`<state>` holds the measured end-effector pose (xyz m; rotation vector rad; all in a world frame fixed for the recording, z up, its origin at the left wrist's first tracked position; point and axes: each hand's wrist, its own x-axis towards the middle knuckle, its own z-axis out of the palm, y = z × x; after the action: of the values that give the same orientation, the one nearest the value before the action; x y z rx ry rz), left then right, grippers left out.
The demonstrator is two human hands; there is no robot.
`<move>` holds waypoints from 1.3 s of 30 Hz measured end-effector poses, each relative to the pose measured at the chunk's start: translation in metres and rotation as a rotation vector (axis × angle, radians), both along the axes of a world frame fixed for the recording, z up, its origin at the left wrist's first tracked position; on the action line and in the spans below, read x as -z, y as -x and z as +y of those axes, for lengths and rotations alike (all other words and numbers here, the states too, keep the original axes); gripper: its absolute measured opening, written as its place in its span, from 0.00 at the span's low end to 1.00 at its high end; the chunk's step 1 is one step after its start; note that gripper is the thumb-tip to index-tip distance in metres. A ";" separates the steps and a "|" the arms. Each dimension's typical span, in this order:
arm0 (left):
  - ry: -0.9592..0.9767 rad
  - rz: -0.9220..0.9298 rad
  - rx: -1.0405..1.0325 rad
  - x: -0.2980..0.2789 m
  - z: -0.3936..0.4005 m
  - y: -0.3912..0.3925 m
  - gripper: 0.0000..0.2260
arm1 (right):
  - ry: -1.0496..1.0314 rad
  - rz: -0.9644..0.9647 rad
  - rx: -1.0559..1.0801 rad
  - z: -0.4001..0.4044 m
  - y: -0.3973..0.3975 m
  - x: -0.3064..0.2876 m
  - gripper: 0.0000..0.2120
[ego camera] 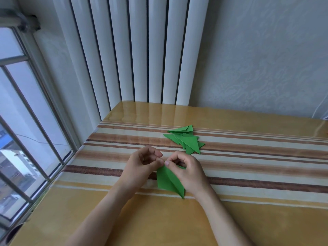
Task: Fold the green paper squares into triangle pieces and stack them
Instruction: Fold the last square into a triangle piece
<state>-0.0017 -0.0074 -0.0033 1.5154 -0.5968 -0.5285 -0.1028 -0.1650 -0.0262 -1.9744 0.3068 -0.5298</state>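
**A fold half made, and a crease that may go crooked**

Near the middle of the striped, glossy yellow-and-brown table point(248, 174) the person holds a green paper piece, partly folded into a long kite-like shape point(168, 181). Its far tip sits between the two hands and its pointed end reaches toward 6 o'clock, to the person. The left hand point(143, 162) has curled fingers, and its thumb and forefinger pinch the top corner of the paper. The right hand point(186, 169) is curled in the same manner and pinches the same corner from the other side, so the thumbs almost touch. It also covers the right edge of the sheet, so I cannot tell how that side lies.

At about 1 o'clock from the hands, a little apart, lies the loose pile of finished green paper triangles point(188, 141). They are fanned out and overlapping, not squared up.

In my judgement the risk is now in the corner. If the two flaps do not meet exactly on the middle crease before the fingers press, the triangle will be uneven and will not sit flat on the others. The table cover looks slippery, so the paper may slide under pressure. Also the pile is already spread; a careless drop of the next piece, or a sleeve or wrist that passes over it, could push it wider.
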 end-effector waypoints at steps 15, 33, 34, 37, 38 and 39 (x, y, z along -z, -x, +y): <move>-0.024 -0.039 -0.145 0.007 -0.001 -0.008 0.10 | -0.084 0.010 0.185 -0.006 0.000 0.004 0.10; -0.238 -0.411 -0.040 0.002 0.006 -0.013 0.12 | -0.006 -0.045 0.273 -0.010 0.002 0.004 0.06; -0.245 -0.426 -0.026 0.002 0.006 -0.013 0.12 | 0.002 -0.051 0.280 -0.010 0.002 0.004 0.06; -0.245 -0.435 -0.028 0.002 0.005 -0.011 0.10 | 0.017 -0.069 0.269 -0.010 0.001 0.002 0.07; -0.243 -0.429 -0.036 0.002 0.005 -0.010 0.09 | 0.015 -0.070 0.258 -0.010 0.001 0.002 0.07; -0.240 -0.416 -0.044 0.003 0.004 -0.010 0.08 | 0.009 -0.066 0.249 -0.010 0.000 0.002 0.07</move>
<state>0.0083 -0.0030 -0.0063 1.8820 -0.8391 -0.2551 -0.1032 -0.1751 -0.0285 -1.9338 0.5135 -0.7554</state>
